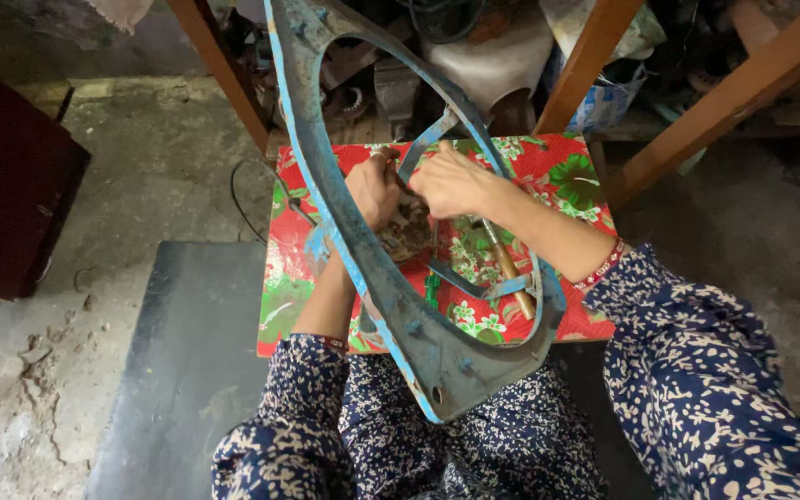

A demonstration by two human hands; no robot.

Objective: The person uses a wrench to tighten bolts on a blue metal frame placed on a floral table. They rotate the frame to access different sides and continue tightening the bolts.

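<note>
Head view looks straight down on one person's two hands, one large blue metal frame (374, 278), one wooden-handled tool (508, 268) and one low table with a flowered red cover (567, 176). That frame is a broad ring of flat metal, painted light blue, the paint chipped and scuffed to grey along its edges, with bolt heads showing near its pointed lower end and thinner blue bars crossing inside the opening. It stands tilted over the table, its lower tip resting against the person's lap and its upper end running up out of the picture. Both hands are inside the ring's opening, close together above the table. Left hand (374, 190) is curled shut, just beside the frame's left band, around something small that cannot be made out. Right hand (451, 181) is closed too, pressed against an inner blue bar near its upper end; what exactly it grips cannot be told. Below the right forearm the tool lies on the cover, its handle slanting down toward the ring's right side. Dark blue sleeves and trousers with white specks (474, 444) fill the bottom, and wooden legs (594, 56) rise behind the table on a concrete floor (141, 167).
</note>
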